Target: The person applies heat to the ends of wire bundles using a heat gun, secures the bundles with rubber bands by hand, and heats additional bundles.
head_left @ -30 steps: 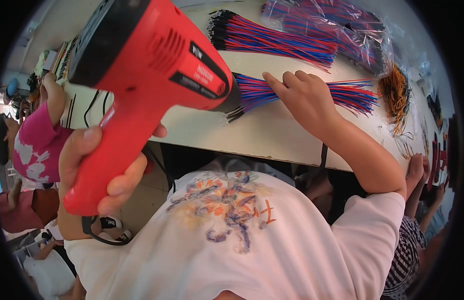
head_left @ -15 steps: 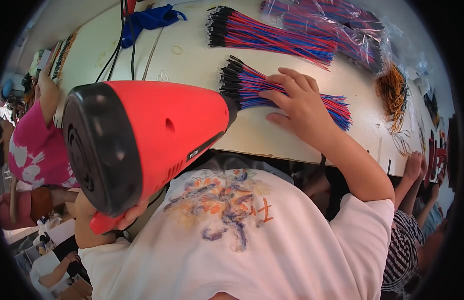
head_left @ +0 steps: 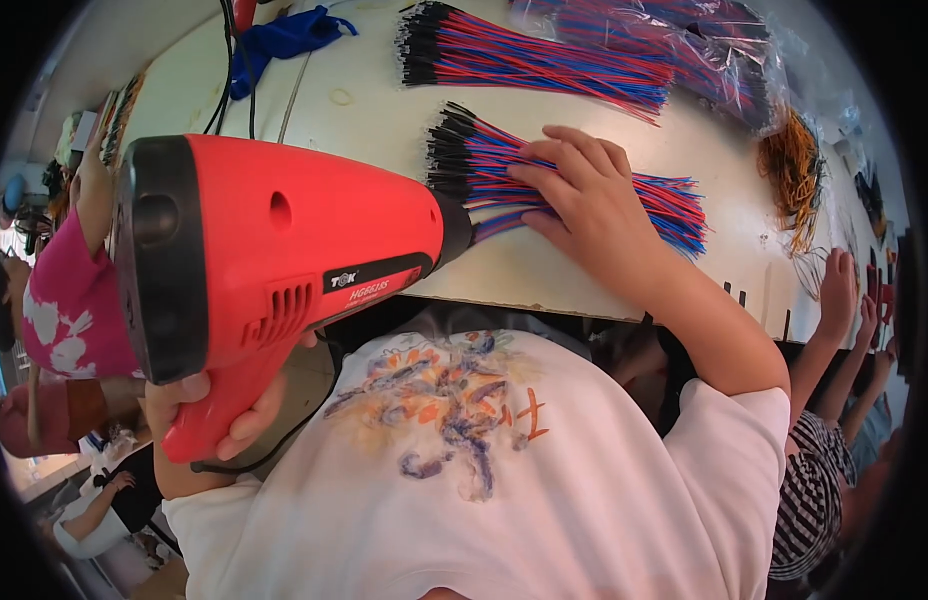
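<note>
My left hand (head_left: 219, 415) grips the handle of a red heat gun (head_left: 274, 250) with a black nozzle. The nozzle points right, at the black-tipped ends of a bundle of red and blue wires (head_left: 674, 205) lying on the white table (head_left: 384, 110). My right hand (head_left: 584, 205) lies flat on this bundle with its fingers spread, pressing the wires down. A second, similar wire bundle (head_left: 544, 60) lies farther back on the table.
More wire bundles in clear plastic bags (head_left: 724, 50) lie at the back right, orange wires (head_left: 794, 170) at the right. A blue cloth (head_left: 279, 35) and black cables lie at the back left. Another person in pink (head_left: 69, 300) is on the left, other people's arms (head_left: 834, 320) on the right.
The heat gun has turned from upright to pointing sideways, its nozzle now close to the wire tips. My right hand stays on the bundle.
</note>
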A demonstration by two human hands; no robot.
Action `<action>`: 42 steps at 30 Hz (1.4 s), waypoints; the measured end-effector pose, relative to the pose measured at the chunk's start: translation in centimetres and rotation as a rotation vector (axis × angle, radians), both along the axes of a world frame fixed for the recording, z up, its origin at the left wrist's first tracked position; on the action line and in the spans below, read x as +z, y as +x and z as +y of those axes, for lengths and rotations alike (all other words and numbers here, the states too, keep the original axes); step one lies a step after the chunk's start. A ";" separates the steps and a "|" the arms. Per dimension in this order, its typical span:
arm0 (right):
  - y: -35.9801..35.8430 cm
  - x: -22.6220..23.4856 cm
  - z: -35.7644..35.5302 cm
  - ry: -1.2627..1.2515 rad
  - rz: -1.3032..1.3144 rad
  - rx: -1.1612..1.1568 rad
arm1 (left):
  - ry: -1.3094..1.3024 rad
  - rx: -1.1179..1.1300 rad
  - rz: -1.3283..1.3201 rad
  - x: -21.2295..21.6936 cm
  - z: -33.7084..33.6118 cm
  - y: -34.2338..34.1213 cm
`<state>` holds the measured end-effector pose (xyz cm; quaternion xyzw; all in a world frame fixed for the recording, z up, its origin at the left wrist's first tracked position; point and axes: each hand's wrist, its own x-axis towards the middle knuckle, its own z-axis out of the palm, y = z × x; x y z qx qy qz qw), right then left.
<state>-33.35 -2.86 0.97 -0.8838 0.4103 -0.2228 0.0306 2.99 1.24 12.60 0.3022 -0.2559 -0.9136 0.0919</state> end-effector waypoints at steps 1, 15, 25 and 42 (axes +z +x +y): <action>0.0 -0.3 -0.3 -0.020 -0.016 -0.029 | 0.003 -0.008 -0.003 0.1 0.1 -0.3; -0.2 0.0 -0.7 0.021 -0.048 0.101 | -0.275 0.438 -0.104 0.7 1.4 -2.8; -0.4 0.3 -0.7 0.114 -0.070 0.179 | -0.167 0.404 0.054 0.3 -1.5 -3.0; -0.5 0.5 -1.3 0.105 -0.115 0.220 | -0.107 0.355 0.180 0.2 -3.2 -3.1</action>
